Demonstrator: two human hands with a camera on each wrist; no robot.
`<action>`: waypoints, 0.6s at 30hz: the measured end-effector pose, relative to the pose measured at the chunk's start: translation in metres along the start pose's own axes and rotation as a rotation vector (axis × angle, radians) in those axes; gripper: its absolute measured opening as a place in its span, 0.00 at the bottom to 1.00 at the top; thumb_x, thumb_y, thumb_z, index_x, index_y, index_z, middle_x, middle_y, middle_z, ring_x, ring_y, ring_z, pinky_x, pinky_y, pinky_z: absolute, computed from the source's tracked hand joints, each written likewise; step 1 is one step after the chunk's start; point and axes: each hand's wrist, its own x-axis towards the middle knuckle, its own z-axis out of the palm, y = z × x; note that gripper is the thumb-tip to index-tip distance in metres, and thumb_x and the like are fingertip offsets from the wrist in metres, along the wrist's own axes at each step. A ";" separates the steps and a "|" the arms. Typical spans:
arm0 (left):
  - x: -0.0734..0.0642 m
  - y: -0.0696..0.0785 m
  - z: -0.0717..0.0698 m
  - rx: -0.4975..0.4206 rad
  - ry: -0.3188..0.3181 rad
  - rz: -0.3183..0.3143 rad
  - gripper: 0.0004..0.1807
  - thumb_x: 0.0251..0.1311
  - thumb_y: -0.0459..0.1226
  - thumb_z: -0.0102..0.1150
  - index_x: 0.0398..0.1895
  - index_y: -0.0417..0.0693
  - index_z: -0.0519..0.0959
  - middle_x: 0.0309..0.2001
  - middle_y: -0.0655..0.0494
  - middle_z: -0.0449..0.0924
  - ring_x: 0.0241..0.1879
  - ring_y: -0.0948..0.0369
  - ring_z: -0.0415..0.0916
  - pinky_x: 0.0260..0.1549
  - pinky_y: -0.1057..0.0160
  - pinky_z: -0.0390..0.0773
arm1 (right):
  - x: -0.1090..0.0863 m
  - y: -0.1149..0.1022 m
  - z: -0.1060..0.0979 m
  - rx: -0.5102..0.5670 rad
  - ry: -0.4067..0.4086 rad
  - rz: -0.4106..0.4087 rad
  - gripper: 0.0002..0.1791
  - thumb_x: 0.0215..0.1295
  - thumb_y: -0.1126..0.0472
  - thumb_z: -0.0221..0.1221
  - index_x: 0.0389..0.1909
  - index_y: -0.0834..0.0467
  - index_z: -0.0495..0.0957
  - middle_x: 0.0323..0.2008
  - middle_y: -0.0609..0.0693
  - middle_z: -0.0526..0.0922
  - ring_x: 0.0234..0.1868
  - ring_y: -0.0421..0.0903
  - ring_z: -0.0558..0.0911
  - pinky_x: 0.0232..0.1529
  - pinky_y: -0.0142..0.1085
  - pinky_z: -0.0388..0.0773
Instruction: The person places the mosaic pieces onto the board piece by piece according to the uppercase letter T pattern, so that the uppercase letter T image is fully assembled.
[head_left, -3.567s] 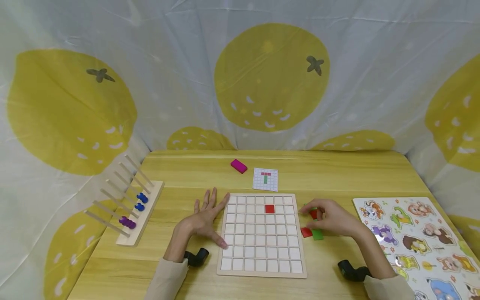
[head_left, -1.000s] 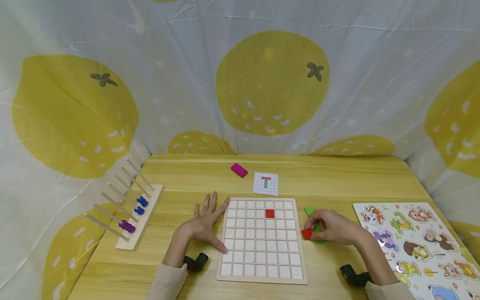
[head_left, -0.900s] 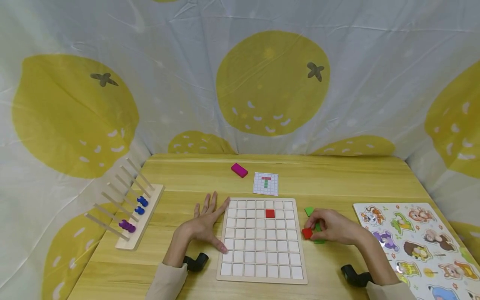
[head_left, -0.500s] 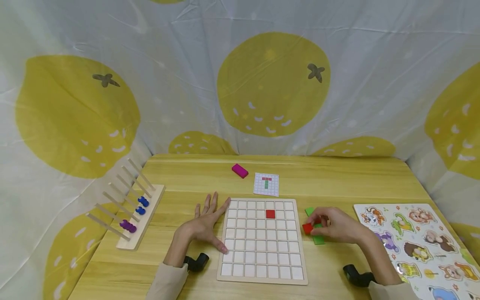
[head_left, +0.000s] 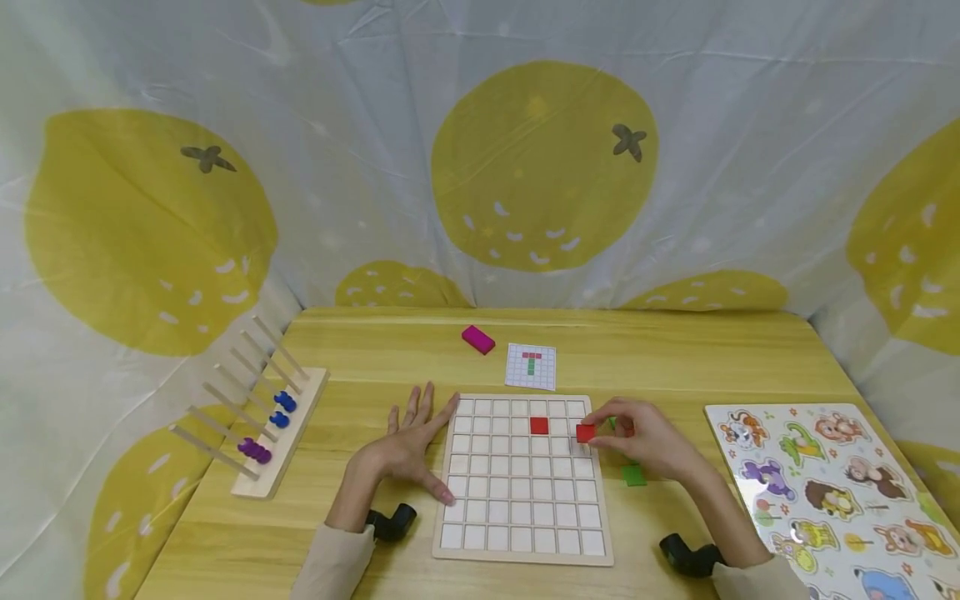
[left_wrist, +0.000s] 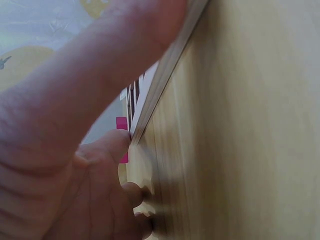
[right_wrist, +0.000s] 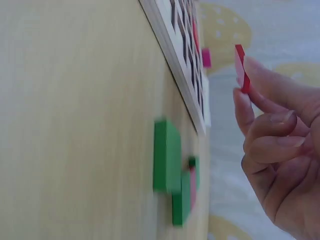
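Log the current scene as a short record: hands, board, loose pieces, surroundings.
right_hand: right hand pinches red tile, raised clear of the board
left_hand: left hand spread, thumb and index at board's left side
board: grid board; placed tile in second row from far side, fifth column from left
loose: green tiles, right of board
card: pattern card, red-and-green T
other: pink block, peg stand, animal puzzle
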 end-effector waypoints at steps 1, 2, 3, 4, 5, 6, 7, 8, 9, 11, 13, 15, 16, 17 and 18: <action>0.000 0.000 0.000 -0.003 0.001 0.001 0.81 0.33 0.56 0.87 0.86 0.56 0.36 0.81 0.36 0.14 0.80 0.38 0.10 0.74 0.27 0.21 | 0.002 -0.003 0.004 0.006 -0.001 0.013 0.12 0.63 0.58 0.72 0.46 0.54 0.88 0.34 0.48 0.80 0.22 0.35 0.65 0.23 0.28 0.63; 0.000 0.000 0.000 -0.005 0.000 0.002 0.81 0.33 0.56 0.87 0.86 0.56 0.36 0.81 0.36 0.14 0.80 0.38 0.10 0.74 0.27 0.21 | 0.005 -0.006 0.008 0.007 -0.002 0.026 0.12 0.63 0.57 0.72 0.45 0.54 0.88 0.34 0.48 0.81 0.22 0.35 0.64 0.22 0.28 0.63; 0.000 0.001 0.000 -0.005 0.001 0.001 0.81 0.33 0.56 0.87 0.86 0.56 0.37 0.81 0.36 0.14 0.80 0.38 0.10 0.74 0.27 0.21 | 0.007 -0.008 0.012 0.009 -0.005 0.038 0.12 0.62 0.57 0.72 0.45 0.54 0.88 0.35 0.48 0.81 0.21 0.35 0.64 0.22 0.27 0.62; 0.000 0.000 0.000 -0.005 0.001 0.001 0.81 0.33 0.56 0.87 0.86 0.56 0.37 0.81 0.36 0.14 0.80 0.38 0.11 0.74 0.27 0.21 | 0.010 -0.010 0.016 0.009 -0.007 0.046 0.12 0.62 0.57 0.72 0.45 0.54 0.88 0.35 0.48 0.82 0.21 0.35 0.64 0.22 0.27 0.62; 0.000 0.000 0.000 -0.005 -0.001 0.001 0.81 0.33 0.56 0.87 0.86 0.56 0.36 0.81 0.36 0.14 0.80 0.38 0.11 0.74 0.27 0.21 | 0.013 -0.012 0.020 0.009 -0.009 0.054 0.12 0.62 0.58 0.73 0.45 0.54 0.88 0.35 0.48 0.82 0.21 0.35 0.64 0.21 0.27 0.62; 0.000 0.000 0.000 -0.005 -0.002 0.000 0.81 0.33 0.56 0.87 0.86 0.56 0.36 0.81 0.36 0.14 0.80 0.38 0.10 0.74 0.27 0.21 | 0.015 -0.015 0.023 0.007 -0.008 0.059 0.12 0.62 0.58 0.73 0.45 0.55 0.88 0.37 0.48 0.83 0.21 0.36 0.64 0.21 0.27 0.62; 0.000 0.000 0.000 -0.006 -0.003 0.001 0.81 0.33 0.56 0.87 0.86 0.56 0.36 0.81 0.36 0.14 0.80 0.38 0.10 0.74 0.27 0.21 | 0.018 -0.017 0.026 0.004 -0.007 0.065 0.12 0.61 0.58 0.73 0.45 0.55 0.88 0.37 0.48 0.83 0.21 0.36 0.65 0.22 0.27 0.62; 0.000 0.000 0.000 -0.005 -0.003 0.001 0.81 0.33 0.56 0.87 0.86 0.56 0.36 0.81 0.36 0.14 0.80 0.38 0.11 0.74 0.27 0.21 | 0.020 -0.018 0.029 0.005 -0.004 0.073 0.12 0.61 0.58 0.73 0.45 0.54 0.88 0.37 0.48 0.84 0.22 0.37 0.65 0.22 0.27 0.62; 0.000 0.000 0.000 -0.006 -0.003 0.002 0.81 0.33 0.56 0.87 0.86 0.56 0.36 0.81 0.36 0.14 0.80 0.38 0.10 0.74 0.27 0.21 | 0.022 -0.020 0.031 0.004 -0.001 0.081 0.12 0.60 0.59 0.74 0.45 0.54 0.88 0.38 0.48 0.84 0.22 0.37 0.66 0.22 0.28 0.62; 0.000 0.000 0.001 -0.009 -0.003 0.003 0.81 0.33 0.56 0.87 0.86 0.56 0.36 0.81 0.36 0.13 0.80 0.38 0.10 0.74 0.27 0.21 | 0.025 -0.024 0.035 -0.002 0.006 0.087 0.13 0.60 0.59 0.74 0.45 0.55 0.88 0.39 0.50 0.84 0.23 0.39 0.66 0.23 0.28 0.62; 0.001 0.000 0.001 -0.009 0.001 0.003 0.82 0.32 0.55 0.87 0.86 0.57 0.37 0.81 0.36 0.14 0.80 0.38 0.10 0.74 0.27 0.21 | 0.029 -0.026 0.038 -0.006 0.014 0.098 0.13 0.60 0.60 0.74 0.45 0.55 0.88 0.40 0.51 0.85 0.23 0.39 0.66 0.23 0.28 0.62; 0.001 0.001 0.000 -0.009 0.003 0.003 0.82 0.32 0.55 0.87 0.86 0.56 0.37 0.81 0.36 0.14 0.80 0.38 0.11 0.74 0.27 0.21 | 0.033 -0.028 0.041 0.004 0.021 0.115 0.13 0.59 0.60 0.75 0.45 0.56 0.89 0.42 0.52 0.86 0.22 0.39 0.66 0.24 0.28 0.62; 0.001 0.001 0.000 -0.009 0.003 0.002 0.82 0.32 0.55 0.87 0.86 0.56 0.37 0.81 0.36 0.14 0.80 0.38 0.11 0.74 0.27 0.21 | 0.035 -0.029 0.042 0.011 0.025 0.128 0.13 0.59 0.60 0.75 0.44 0.56 0.89 0.42 0.52 0.86 0.22 0.39 0.65 0.24 0.28 0.62; 0.001 0.001 0.000 -0.008 0.004 0.001 0.82 0.32 0.55 0.87 0.86 0.56 0.37 0.81 0.36 0.15 0.80 0.38 0.11 0.74 0.27 0.21 | 0.037 -0.030 0.043 0.020 0.031 0.142 0.13 0.59 0.60 0.75 0.44 0.56 0.89 0.43 0.52 0.86 0.21 0.39 0.65 0.24 0.28 0.62; 0.001 0.001 0.000 -0.008 0.005 0.000 0.82 0.32 0.55 0.87 0.86 0.56 0.38 0.81 0.35 0.15 0.80 0.38 0.11 0.75 0.27 0.21 | 0.039 -0.031 0.044 0.030 0.036 0.158 0.12 0.59 0.60 0.75 0.44 0.56 0.89 0.43 0.52 0.87 0.21 0.39 0.65 0.24 0.28 0.62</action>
